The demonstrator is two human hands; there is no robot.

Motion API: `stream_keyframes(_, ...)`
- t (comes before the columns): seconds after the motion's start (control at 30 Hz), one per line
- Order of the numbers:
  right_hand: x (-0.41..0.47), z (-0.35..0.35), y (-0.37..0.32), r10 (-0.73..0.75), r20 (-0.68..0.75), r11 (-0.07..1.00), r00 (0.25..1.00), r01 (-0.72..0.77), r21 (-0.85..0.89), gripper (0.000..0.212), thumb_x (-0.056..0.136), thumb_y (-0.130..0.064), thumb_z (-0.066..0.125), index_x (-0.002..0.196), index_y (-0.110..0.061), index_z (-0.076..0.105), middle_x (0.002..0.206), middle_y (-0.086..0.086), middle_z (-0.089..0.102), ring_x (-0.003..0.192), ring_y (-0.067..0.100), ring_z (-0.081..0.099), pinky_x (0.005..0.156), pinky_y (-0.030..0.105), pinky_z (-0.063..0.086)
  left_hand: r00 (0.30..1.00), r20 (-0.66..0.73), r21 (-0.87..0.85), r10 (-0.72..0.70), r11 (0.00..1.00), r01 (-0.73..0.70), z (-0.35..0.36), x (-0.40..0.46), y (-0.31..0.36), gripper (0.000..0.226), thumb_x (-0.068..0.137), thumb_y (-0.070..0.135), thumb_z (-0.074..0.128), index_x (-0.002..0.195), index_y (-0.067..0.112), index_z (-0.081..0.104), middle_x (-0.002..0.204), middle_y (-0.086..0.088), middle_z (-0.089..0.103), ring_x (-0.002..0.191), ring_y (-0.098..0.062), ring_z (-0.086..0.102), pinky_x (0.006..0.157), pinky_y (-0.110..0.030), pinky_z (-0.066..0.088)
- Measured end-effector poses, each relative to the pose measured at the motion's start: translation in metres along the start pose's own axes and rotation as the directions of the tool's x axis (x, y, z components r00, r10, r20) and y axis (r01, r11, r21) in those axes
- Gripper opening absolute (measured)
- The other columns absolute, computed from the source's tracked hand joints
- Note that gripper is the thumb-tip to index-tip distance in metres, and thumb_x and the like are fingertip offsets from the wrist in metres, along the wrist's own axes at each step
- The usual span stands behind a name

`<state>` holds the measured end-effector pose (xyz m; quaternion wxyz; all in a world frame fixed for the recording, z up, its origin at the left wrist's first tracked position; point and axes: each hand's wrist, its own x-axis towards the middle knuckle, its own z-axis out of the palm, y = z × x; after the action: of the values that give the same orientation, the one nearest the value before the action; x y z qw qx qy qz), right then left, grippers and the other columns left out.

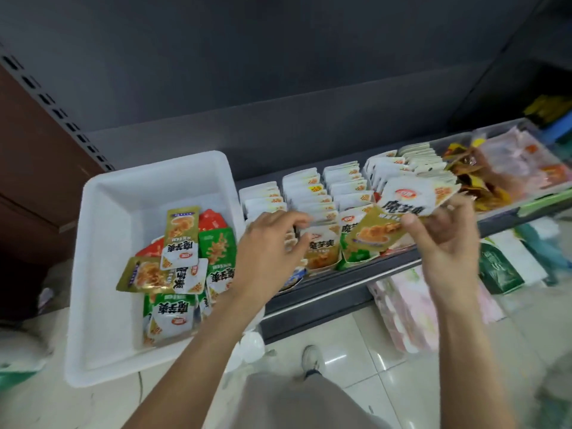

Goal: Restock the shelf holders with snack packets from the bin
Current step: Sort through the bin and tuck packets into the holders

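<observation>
Grey trouser leg sits lowest, w/ a shoe on pale floor tiles. Big white plastic bin at left holds gold, green & red snack packets. Left hand, fingers curled, pinches packets standing in shelf holders. Right hand grips a gold-and-white snack packet above the rows.

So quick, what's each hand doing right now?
Left hand: fingers curled at the shelved packets; grip cannot be told.
Right hand: holding gold-and-white snack packets.
</observation>
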<state>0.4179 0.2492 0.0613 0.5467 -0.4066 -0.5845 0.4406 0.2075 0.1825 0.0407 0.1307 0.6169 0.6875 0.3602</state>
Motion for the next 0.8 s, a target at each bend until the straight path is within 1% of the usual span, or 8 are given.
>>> stream_keyframes(0.1,0.003,0.010,0.032,0.037,0.178,0.999,0.983,-0.037,-0.003,0.030,0.085,-0.003,0.062,0.104,-0.022,0.047,0.104,-0.014,0.069,0.099,0.014,0.066,0.084,0.031,0.053,0.999,0.022,0.199,-0.035,0.979,0.030,0.021,0.007,-0.010,0.020,0.084,0.024,0.066,0.104,0.026,0.067,0.101,0.008,0.069,0.099,-0.017,0.060,0.090,-0.039,0.047)
stream_keyframes(0.2,0.004,0.023,0.058,0.099,0.297,0.995,0.950,-0.093,-0.034,0.030,0.087,-0.004,0.063,0.103,-0.025,0.049,0.104,-0.019,0.067,0.101,0.008,0.064,0.084,0.023,0.050,0.995,0.038,0.274,-0.090,0.959,0.076,0.031,0.012,-0.015,0.017,0.088,0.025,0.062,0.104,0.027,0.068,0.103,0.007,0.068,0.101,-0.018,0.058,0.090,-0.037,0.044)
stream_keyframes(0.33,0.003,0.032,0.078,0.138,0.316,0.990,0.939,-0.123,-0.067,0.031,0.087,-0.008,0.065,0.098,-0.034,0.050,0.100,-0.014,0.068,0.100,0.008,0.064,0.087,0.027,0.051,0.992,0.055,0.207,-0.117,0.973,0.103,0.036,0.012,-0.019,0.021,0.094,0.026,0.051,0.106,0.023,0.067,0.105,0.004,0.068,0.100,-0.019,0.058,0.089,-0.041,0.047)
stream_keyframes(0.43,0.002,0.040,0.081,0.110,0.314,0.987,0.943,-0.068,-0.143,0.028,0.089,-0.012,0.064,0.098,-0.033,0.049,0.099,-0.020,0.064,0.096,-0.004,0.062,0.082,0.016,0.050,0.991,0.026,0.171,-0.134,0.977,0.128,0.036,0.010,-0.016,0.027,0.095,0.024,0.042,0.104,0.016,0.067,0.098,0.000,0.068,0.095,-0.021,0.059,0.083,-0.036,0.047)
stream_keyframes(0.5,0.001,0.042,0.087,0.056,0.330,0.968,0.942,0.029,-0.248,0.017,0.090,-0.016,0.064,0.100,-0.022,0.052,0.098,-0.014,0.064,0.092,-0.006,0.059,0.077,0.009,0.047,0.987,0.011,0.116,-0.159,0.981,0.157,0.034,0.010,-0.011,0.026,0.099,0.020,0.041,0.103,0.013,0.066,0.091,0.004,0.063,0.089,-0.017,0.057,0.076,-0.028,0.040)
stream_keyframes(0.6,-0.003,0.039,0.099,-0.013,0.337,0.930,0.942,0.135,-0.341,0.019,0.088,-0.017,0.065,0.103,-0.008,0.056,0.102,-0.001,0.065,0.093,-0.001,0.056,0.075,0.007,0.046,0.982,0.038,0.075,-0.184,0.981,0.181,0.031,0.010,-0.007,0.033,0.101,0.028,0.037,0.112,0.016,0.065,0.099,0.004,0.066,0.089,-0.008,0.054,0.078,-0.023,0.039)
stream_keyframes(0.67,-0.005,0.036,0.108,-0.086,0.304,0.869,0.949,0.221,-0.444,0.021,0.084,-0.017,0.070,0.099,-0.007,0.058,0.103,0.004,0.061,0.094,0.008,0.056,0.074,0.015,0.048,0.986,0.055,0.082,-0.160,0.985,0.155,0.030,0.008,-0.008,0.039,0.099,0.037,0.034,0.113,0.018,0.065,0.103,0.002,0.069,0.092,-0.009,0.058,0.080,-0.024,0.043)
stream_keyframes(0.8,-0.013,0.038,0.118,-0.129,0.298,0.637,0.946,0.309,-0.706,0.026,0.073,-0.019,0.081,0.090,-0.008,0.064,0.097,0.011,0.058,0.087,0.025,0.058,0.059,0.032,0.052,0.985,0.083,0.093,-0.149,0.986,0.141,0.029,0.004,-0.013,0.044,0.095,0.045,0.034,0.113,0.020,0.065,0.107,0.003,0.068,0.099,-0.012,0.059,0.088,-0.034,0.047)
